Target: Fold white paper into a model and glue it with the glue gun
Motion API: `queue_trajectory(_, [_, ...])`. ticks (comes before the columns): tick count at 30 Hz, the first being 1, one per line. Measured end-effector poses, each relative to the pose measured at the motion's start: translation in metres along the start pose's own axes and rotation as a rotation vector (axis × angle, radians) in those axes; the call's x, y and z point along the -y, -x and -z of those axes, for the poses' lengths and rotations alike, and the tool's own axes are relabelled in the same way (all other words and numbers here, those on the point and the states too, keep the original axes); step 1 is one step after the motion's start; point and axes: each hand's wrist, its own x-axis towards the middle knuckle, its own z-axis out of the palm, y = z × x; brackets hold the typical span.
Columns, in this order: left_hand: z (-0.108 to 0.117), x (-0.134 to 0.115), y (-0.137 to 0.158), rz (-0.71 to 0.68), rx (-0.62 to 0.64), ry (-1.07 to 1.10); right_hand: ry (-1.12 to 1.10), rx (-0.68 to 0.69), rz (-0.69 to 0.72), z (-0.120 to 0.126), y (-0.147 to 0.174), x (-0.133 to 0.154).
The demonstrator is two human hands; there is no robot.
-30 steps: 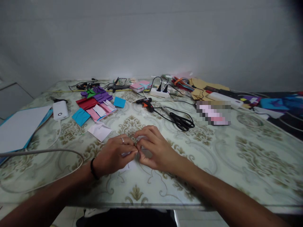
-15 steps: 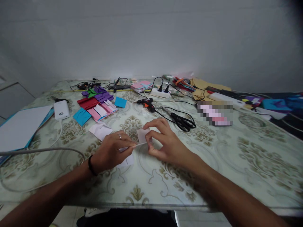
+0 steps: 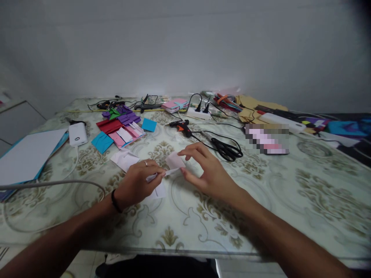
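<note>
My left hand [image 3: 143, 178] is closed, pinching one end of a folded piece of white paper [image 3: 175, 160] between thumb and fingers. At the paper's other end is my right hand [image 3: 201, 170], its index finger on the upper corner and its thumb on the lower edge, with the paper between them. One flap of the paper stands up from the fold. A flat white paper piece [image 3: 157, 191] lies partly hidden under my left hand. Just beyond that hand rests a folded white paper [image 3: 124, 157].
Folded colored papers [image 3: 120, 129] lie at the left, near a white power bank [image 3: 77, 134] and paper sheets [image 3: 31, 154]. Black-handled scissors [image 3: 227, 148] and a glue gun [image 3: 181, 125] lie beyond my right hand. A power strip [image 3: 198, 113] stands farther back.
My right hand's fingers have spread wider, and its thumb has moved apart from the index finger. The paper's standing flap shows more openly. My left hand keeps its pinch.
</note>
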Motion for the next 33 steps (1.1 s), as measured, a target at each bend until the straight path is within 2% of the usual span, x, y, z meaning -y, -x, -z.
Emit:
queue_trajectory(7, [-0.001,-0.001,-0.001,-0.037,0.016,0.048,-0.117,0.076,0.047,-0.005,0.005,0.006])
queue_trajectory(10, [-0.001,-0.003,-0.001,-0.037,0.050,0.073,-0.142,0.079,0.015,-0.009,0.007,0.009])
queue_trajectory(13, [0.000,-0.004,-0.001,0.020,0.091,0.106,-0.156,0.079,-0.053,-0.010,0.008,0.010])
queue_trajectory(18, [0.001,-0.003,-0.003,0.202,0.148,0.128,-0.206,0.072,-0.109,-0.009,0.007,0.010])
queue_trajectory(24, [0.001,-0.005,-0.003,0.221,0.295,0.298,-0.338,0.194,-0.218,-0.009,0.004,0.016])
queue_trajectory(29, [0.003,-0.009,-0.002,0.322,0.298,0.384,-0.390,0.265,-0.374,-0.011,0.002,0.019])
queue_trajectory(33, [0.004,-0.008,-0.003,0.409,0.301,0.379,-0.340,0.263,-0.384,-0.011,0.003,0.017])
